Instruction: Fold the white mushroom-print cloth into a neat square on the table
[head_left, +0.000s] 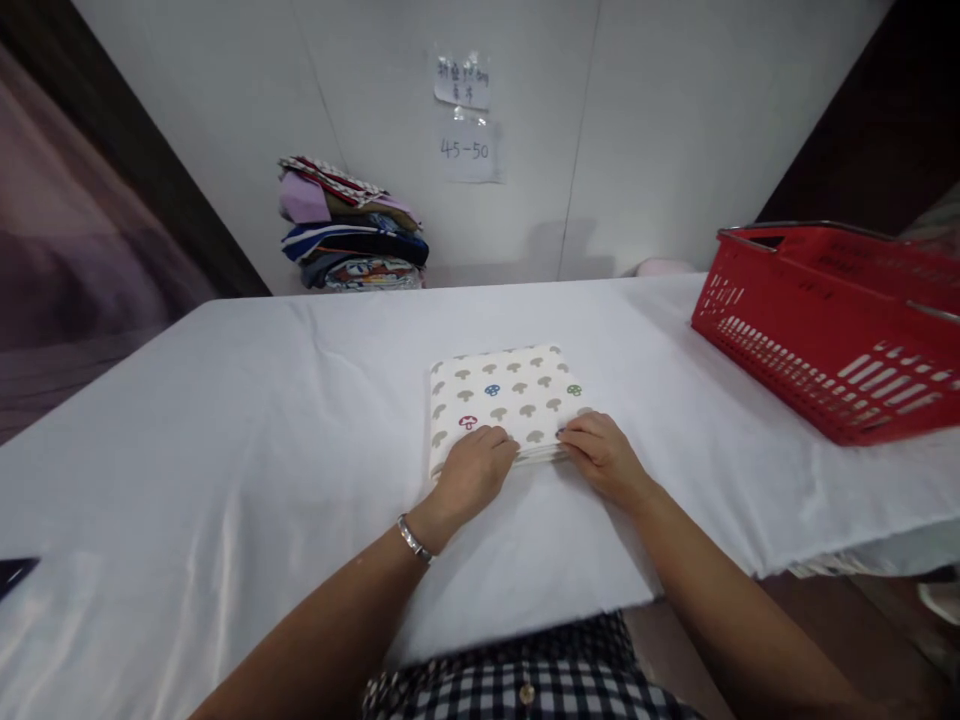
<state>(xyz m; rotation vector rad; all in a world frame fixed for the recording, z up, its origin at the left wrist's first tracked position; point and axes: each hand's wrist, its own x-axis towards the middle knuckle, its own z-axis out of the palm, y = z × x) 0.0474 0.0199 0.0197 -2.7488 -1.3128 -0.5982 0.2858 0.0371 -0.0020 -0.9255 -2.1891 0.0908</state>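
A textile folding or packing workroom is suggested rather than a home. A long table draped in white cloth (225, 400) is set against a plain white panelled wall, on which handwritten paper notes (463, 115) are taped. A stack of folded coloured fabrics (349, 225) is kept at the wall, and a red plastic shopping basket (832, 320) is placed on the table.

A folded cloth (504, 405) lies flat on the counter (225, 420), near its middle and close to the person's edge. The left hand (474, 470) rests on the cloth's near left corner and the right hand (600, 455) on its near right corner, the two just apart. A basket (825, 320) sits on the counter well to the right, and a pile of folded fabrics (349, 225) stands at the far edge, against the wall, behind and left of the cloth.
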